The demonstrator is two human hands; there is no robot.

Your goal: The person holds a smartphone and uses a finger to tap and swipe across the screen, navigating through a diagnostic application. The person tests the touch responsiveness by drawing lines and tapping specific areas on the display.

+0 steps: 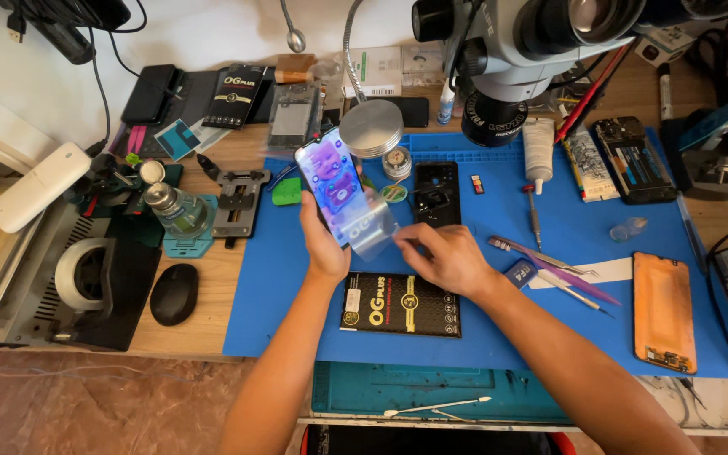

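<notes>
Left hand [323, 244] clamped around lower end of smartphone [330, 181], tilted up, lit screen toward wearer. Right hand [446, 257] pinches clear protective film [372, 232], which hangs off the phone's lower right edge. Black flat box [402, 305] just below both wrists. Film edges blurred; left fingertips hidden behind phone.

A lit phone [330, 181] tilts upright, clear film [368, 229] curling off its screen.

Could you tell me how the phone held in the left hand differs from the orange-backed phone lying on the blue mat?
The lit phone is raised in the left hand, screen showing purple; the orange-backed phone lies flat, unheld, its screen not visible. The right hand peels clear film from the first only. Both are slim rectangles.
</notes>
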